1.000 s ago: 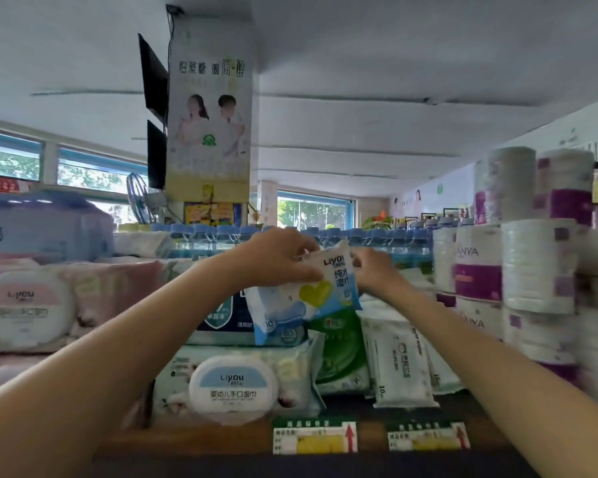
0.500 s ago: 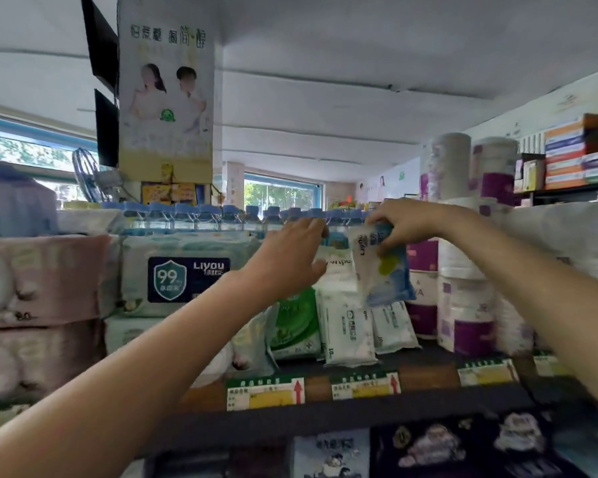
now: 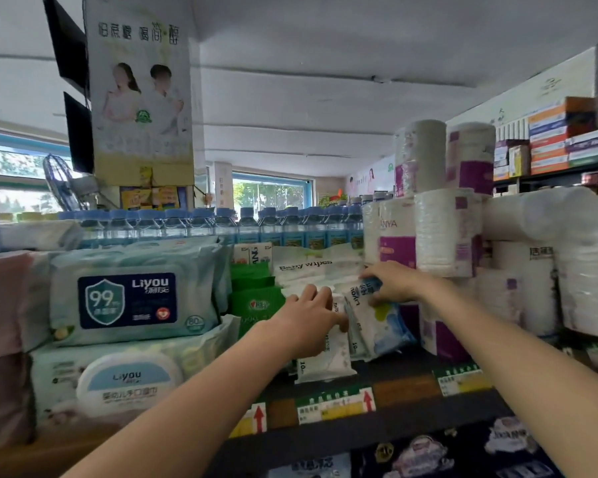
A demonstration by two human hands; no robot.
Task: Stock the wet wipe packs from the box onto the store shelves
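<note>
White small wipe packs (image 3: 325, 357) stand upright on the shelf (image 3: 404, 388), and my left hand (image 3: 308, 319) rests on them, fingers loosely bent, gripping nothing I can see. Just right, my right hand (image 3: 394, 282) pinches the top of the blue-and-white Liyou pack (image 3: 377, 322): long axis near vertical, top tilted left, bottom on the shelf beside the purple-labelled paper rolls (image 3: 439, 232).
</note>
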